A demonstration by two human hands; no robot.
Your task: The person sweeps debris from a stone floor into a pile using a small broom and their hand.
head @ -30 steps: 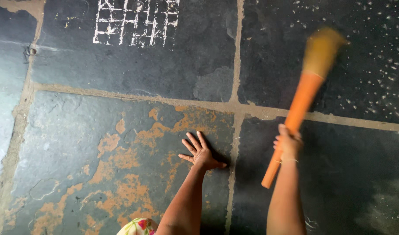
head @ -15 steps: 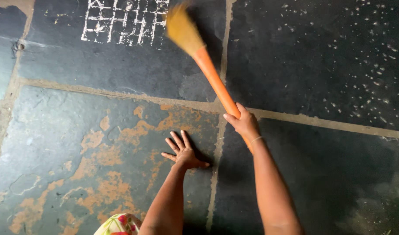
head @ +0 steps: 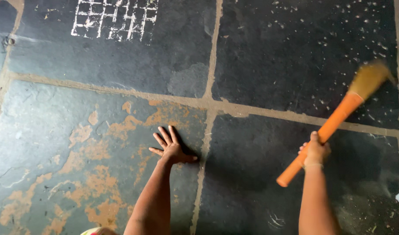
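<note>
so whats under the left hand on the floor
The left hand lies flat, fingers spread, on a dark stone slab with patchy orange-brown stains. The stone directly beneath the palm is covered, so whether a stain runs there cannot be seen.

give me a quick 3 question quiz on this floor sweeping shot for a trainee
1. True or false: the left hand lies flat, fingers spread, on the dark stone slab floor.
2. Which hand grips the orange-handled straw broom? A) left B) right C) both
3. Fill in: the white chalk grid is drawn at the top ____ of the view.

Key: 1 true. 2 B, the right hand is closed round the handle. 3 left.
</note>
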